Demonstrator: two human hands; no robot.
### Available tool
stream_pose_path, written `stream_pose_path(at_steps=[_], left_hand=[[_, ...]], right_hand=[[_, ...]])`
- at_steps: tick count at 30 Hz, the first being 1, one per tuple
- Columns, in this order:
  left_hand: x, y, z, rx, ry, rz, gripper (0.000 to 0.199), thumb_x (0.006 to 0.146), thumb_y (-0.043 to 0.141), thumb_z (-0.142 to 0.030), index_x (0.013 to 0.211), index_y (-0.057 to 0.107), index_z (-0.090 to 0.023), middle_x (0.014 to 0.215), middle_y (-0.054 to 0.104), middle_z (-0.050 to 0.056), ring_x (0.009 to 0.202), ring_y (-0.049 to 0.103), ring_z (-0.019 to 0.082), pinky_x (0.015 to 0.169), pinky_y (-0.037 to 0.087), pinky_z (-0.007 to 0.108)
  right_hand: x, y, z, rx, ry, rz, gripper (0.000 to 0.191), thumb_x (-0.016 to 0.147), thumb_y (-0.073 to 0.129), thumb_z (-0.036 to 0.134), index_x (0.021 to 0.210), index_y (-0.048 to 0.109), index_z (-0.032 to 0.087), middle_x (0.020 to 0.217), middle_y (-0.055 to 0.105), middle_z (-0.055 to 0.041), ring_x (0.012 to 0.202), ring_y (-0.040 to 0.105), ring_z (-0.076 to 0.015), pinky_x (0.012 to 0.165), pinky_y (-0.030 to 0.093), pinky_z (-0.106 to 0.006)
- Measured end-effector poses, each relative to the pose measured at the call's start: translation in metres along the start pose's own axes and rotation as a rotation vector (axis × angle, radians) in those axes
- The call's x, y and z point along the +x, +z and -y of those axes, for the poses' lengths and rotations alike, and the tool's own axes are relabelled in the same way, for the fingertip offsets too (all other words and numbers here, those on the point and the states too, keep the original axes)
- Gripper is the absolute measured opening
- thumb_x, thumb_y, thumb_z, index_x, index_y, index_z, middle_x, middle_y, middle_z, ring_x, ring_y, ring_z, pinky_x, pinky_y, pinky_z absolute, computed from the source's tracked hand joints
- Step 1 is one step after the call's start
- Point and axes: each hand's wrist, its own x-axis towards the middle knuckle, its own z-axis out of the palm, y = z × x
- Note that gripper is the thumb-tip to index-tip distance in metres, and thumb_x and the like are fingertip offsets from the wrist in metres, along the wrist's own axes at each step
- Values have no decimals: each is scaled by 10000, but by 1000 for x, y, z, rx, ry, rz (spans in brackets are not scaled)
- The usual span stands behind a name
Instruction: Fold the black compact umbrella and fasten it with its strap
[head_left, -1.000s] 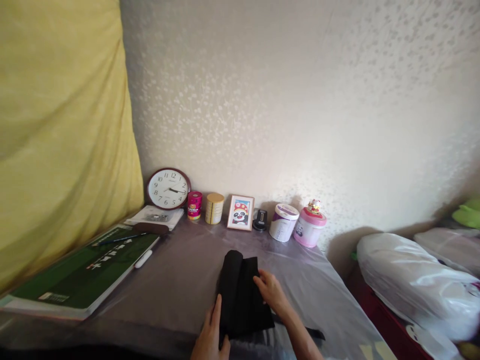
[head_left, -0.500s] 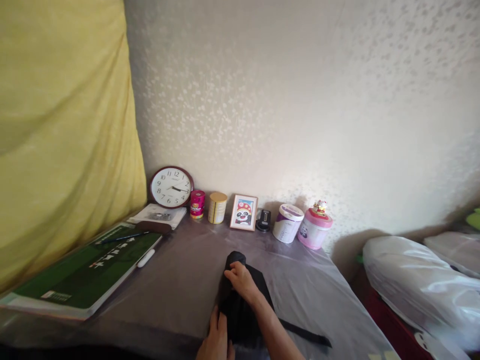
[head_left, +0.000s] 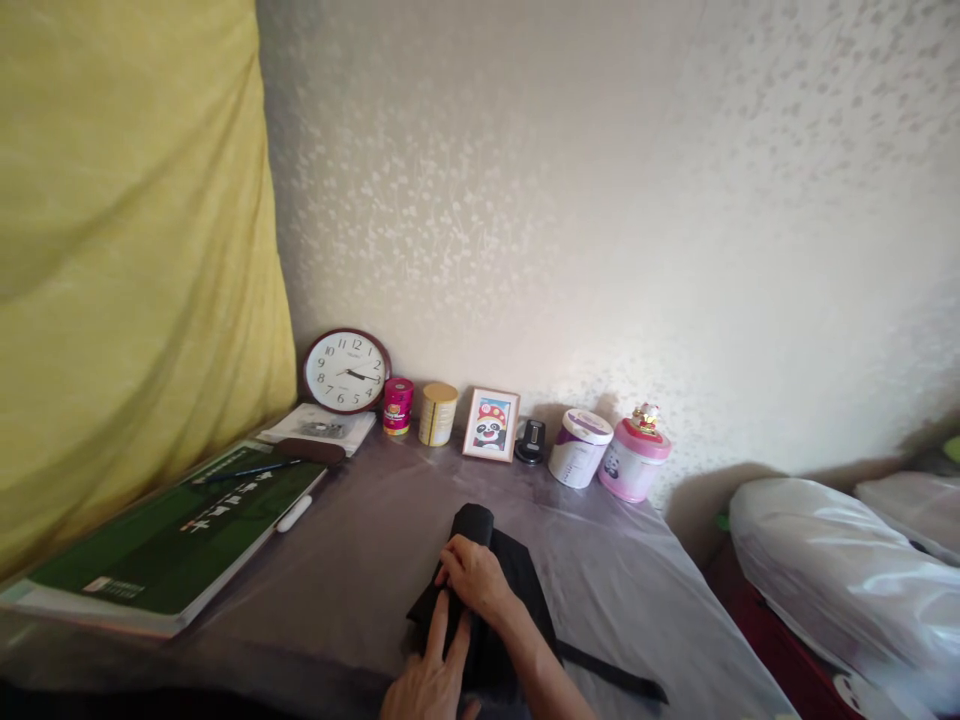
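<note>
A bundle of black cloth (head_left: 517, 590) lies near the table's front edge, with a rolled or folded ridge along its left part. From its right side a black strap (head_left: 615, 672) trails over the table. My right hand (head_left: 476, 580) is closed on the ridge, its fingers curled over the cloth. Just below and to the left, my left hand (head_left: 431, 670) lies on the cloth with its index and middle fingers stretched out and apart. A dark flap of cloth sticks out left of these fingers.
Along the wall stand a clock (head_left: 346, 371), a pink can (head_left: 397, 406), a yellow-lidded can (head_left: 438, 414), a picture frame (head_left: 490, 425), a black object (head_left: 531, 442) and two tubs (head_left: 580, 448). A green book (head_left: 172, 540) lies left; white bags (head_left: 840, 560) sit right.
My right hand has moved slightly down along the cloth. My left hand has moved up, its fingers now spread on the cloth. A flap now shows at the left.
</note>
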Motion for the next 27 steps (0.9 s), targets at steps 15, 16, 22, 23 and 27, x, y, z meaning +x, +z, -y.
stream_pose_path(at_steps=[15,16,22,23,27], left_hand=[[30,42,-6,79,-140,34,753,745,357,8,1341,86,-363,1467,51,88,805,664,199,673,532,330],[31,43,-6,80,-150,30,759,742,356,8,1339,65,-358,1465,36,84,792,665,191,662,532,318],[31,41,-4,67,-172,43,768,723,345,0,1338,22,-329,1460,3,69,764,666,171,632,521,277],[31,39,-4,55,-175,47,772,718,344,0,1338,24,-330,1462,8,69,769,666,172,639,519,276],[28,32,-5,-23,-191,69,780,706,324,16,1345,44,-331,1469,58,84,764,668,163,687,506,284]], right_hand=[[-10,1,-30,-127,-422,-113,248,897,408,230,855,653,225,921,684,3,1075,494,-148,1003,258,-327],[-3,1,-34,-140,-415,-110,245,897,410,238,864,652,229,935,683,3,1095,482,-149,1016,235,-340],[36,2,-54,-203,-365,-115,280,905,381,228,857,656,243,961,679,15,1120,465,-147,1035,168,-372],[42,3,-56,-210,-348,-118,285,905,379,226,852,659,244,960,679,15,1120,465,-149,1027,183,-366],[65,3,-61,-245,-234,-120,285,900,384,238,849,664,232,973,675,-1,1065,508,-142,953,291,-281]])
